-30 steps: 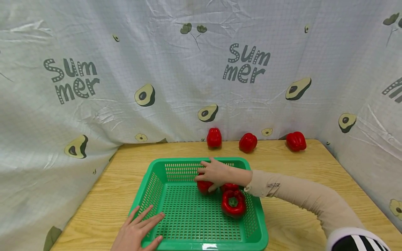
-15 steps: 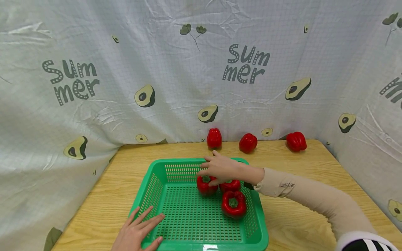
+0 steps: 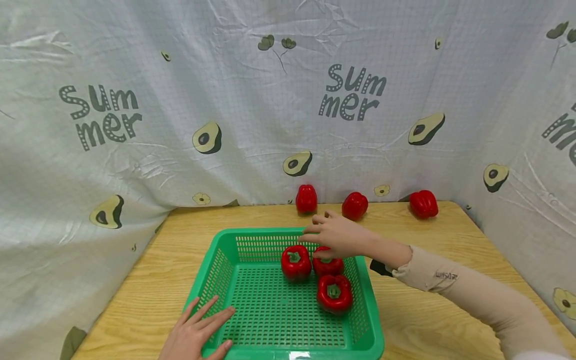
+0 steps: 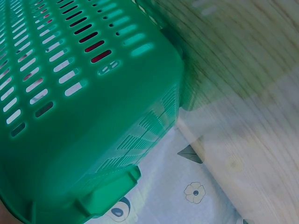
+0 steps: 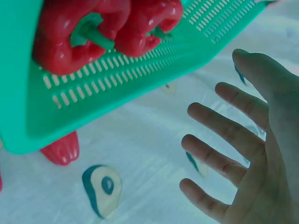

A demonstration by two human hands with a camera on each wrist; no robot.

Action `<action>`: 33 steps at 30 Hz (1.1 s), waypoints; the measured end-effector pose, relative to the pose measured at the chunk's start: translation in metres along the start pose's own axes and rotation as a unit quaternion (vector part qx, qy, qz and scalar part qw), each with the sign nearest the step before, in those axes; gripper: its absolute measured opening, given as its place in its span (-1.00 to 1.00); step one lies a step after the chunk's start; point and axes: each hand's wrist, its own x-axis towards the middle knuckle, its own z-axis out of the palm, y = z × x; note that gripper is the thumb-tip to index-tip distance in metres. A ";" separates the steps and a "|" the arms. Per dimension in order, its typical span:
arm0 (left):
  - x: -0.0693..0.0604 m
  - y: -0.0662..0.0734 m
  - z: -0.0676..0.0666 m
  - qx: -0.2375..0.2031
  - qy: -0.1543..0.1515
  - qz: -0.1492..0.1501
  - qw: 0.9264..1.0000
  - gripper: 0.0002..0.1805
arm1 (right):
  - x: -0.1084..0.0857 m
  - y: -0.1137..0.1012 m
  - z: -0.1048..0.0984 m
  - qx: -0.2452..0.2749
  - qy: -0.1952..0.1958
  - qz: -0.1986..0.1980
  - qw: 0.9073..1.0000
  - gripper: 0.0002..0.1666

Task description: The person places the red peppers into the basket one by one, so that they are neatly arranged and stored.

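A green plastic basket point(image 3: 270, 324) stands on the table. Inside it, toward the right, sit a red bell pepper point(image 3: 295, 263) at the back, a second pepper point(image 3: 328, 266) beside it, partly behind my hand, and a third pepper point(image 3: 335, 295) nearer the front, stems showing. My right hand point(image 3: 339, 234) hovers over the basket's back right rim with spread fingers and nothing in them; the right wrist view shows the fingers point(image 5: 224, 126) apart from the peppers. My left hand point(image 3: 191, 330) rests with straight fingers on the basket's front left rim. In the left wrist view the basket wall point(image 4: 84, 116) hides most of that hand.
Along the back table edge lie a red pepper point(image 3: 306, 199) left of middle, another pepper point(image 3: 354, 206) beside it and one more pepper point(image 3: 423, 204) at the right. A printed curtain point(image 3: 252, 100) hangs behind the wooden table point(image 3: 148, 280).
My right hand has let go of the back left pepper in the basket, then lifted and moved right and back. My left hand has stayed at the rim.
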 end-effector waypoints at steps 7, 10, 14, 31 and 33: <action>0.000 0.000 0.000 0.002 -0.004 -0.004 1.000 -0.45 | -0.022 0.010 0.003 -0.011 0.044 0.024 0.999 -0.50; 0.000 0.000 0.000 0.003 -0.004 -0.002 1.000 -0.46 | -0.033 0.014 0.007 0.002 0.060 0.037 0.998 -0.48; 0.000 0.000 0.000 0.005 -0.005 -0.002 1.000 -0.48 | -0.047 0.020 0.012 0.018 0.076 0.054 0.995 -0.46; -0.001 0.002 0.000 0.001 -0.004 -0.010 1.000 -0.46 | -0.104 0.060 0.057 0.027 0.159 0.182 0.970 -0.52; 0.000 0.002 0.000 0.000 -0.004 -0.013 1.000 -0.46 | -0.108 0.067 0.063 0.026 0.158 0.197 0.967 -0.53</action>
